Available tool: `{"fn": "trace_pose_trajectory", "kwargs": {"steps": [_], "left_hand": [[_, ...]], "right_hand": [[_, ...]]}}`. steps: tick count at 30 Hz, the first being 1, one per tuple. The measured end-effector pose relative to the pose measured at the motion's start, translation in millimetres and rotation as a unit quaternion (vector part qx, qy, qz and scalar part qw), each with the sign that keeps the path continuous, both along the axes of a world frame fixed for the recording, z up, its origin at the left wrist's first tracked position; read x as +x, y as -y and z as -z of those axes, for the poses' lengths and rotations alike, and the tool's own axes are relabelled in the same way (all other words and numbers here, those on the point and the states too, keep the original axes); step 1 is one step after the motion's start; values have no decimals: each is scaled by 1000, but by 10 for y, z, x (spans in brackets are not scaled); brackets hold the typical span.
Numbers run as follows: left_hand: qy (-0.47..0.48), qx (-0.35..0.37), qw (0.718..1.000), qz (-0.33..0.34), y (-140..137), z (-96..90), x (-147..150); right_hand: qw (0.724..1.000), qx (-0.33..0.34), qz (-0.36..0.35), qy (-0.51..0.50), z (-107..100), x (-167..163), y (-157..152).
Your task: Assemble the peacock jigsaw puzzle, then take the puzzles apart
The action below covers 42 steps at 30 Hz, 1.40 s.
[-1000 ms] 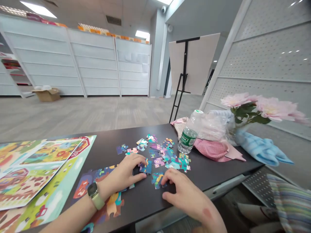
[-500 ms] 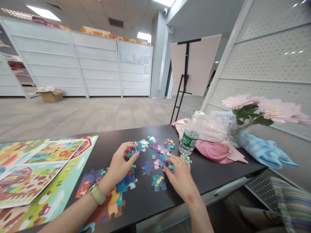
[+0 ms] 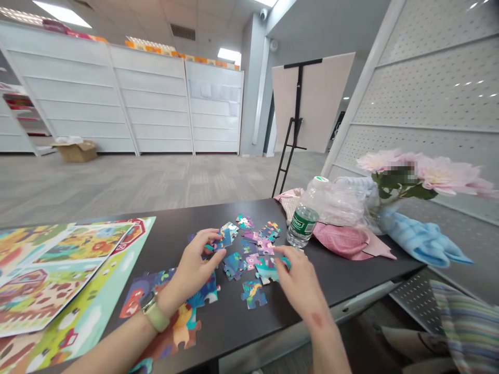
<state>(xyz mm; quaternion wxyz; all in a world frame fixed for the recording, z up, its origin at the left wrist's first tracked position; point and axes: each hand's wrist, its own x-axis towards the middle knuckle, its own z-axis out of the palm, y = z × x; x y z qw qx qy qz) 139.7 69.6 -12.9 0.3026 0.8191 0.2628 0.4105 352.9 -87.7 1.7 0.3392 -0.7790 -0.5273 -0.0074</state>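
Note:
At the near side of the loose puzzle pieces, my left hand (image 3: 200,258) wears a watch and has thumb and index finger curved around a blue puzzle piece (image 3: 223,239). Over on the right, my right hand (image 3: 297,278) has its thumb and index finger apart above a teal puzzle piece (image 3: 266,270). More teal shows through that gap. A blue patterned piece (image 3: 233,264) lies between the hands, and another blue piece (image 3: 253,295) lies nearer me. Pink and purple pieces (image 3: 266,246) lie beyond. Beneath my left forearm is a joined puzzle section (image 3: 183,327), partly hidden.
Colourful farm picture sheets (image 3: 89,291) cover the table's left part. A water bottle (image 3: 303,223) stands right of the pieces, beside a pink cloth (image 3: 346,241), clear plastic wrap (image 3: 335,202), pink flowers (image 3: 444,176) and a blue cloth (image 3: 424,241). The black table's (image 3: 331,275) edge runs along the right.
My right hand has shifted right, uncovering the teal piece. A blue patterned piece now shows where a plain dark one lay between the hands. My left hand has barely moved.

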Motion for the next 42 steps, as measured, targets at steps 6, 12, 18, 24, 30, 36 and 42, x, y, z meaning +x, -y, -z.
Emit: {"fn": "trace_pose_trajectory", "kwargs": {"steps": [6,12,18,24,30,36,42], "left_hand": [[-92,45,991,86,109,-81,10],[-157,69,974,150,162,-68,8],[-137,49,980,133,206,-59,41],[-79,71,993,56,-45,-295,-89],[-178,78,974,-118,-762,-123,-534],[-253,94,939,-212,-855,-43,-609],[-250,141,957,-52,-469,-190,73]], "right_hand": [[990,-80,110,26,130,555,212],[989,-117,81,31,167,325,111],[990,-80,98,63,117,174,-10],[995,-79,-39,52,99,-266,-145],[995,-64,-48,58,203,-253,-260],[997,30,3,70,318,-10,-353],[996,87,-19,26,312,-93,-383]]}}
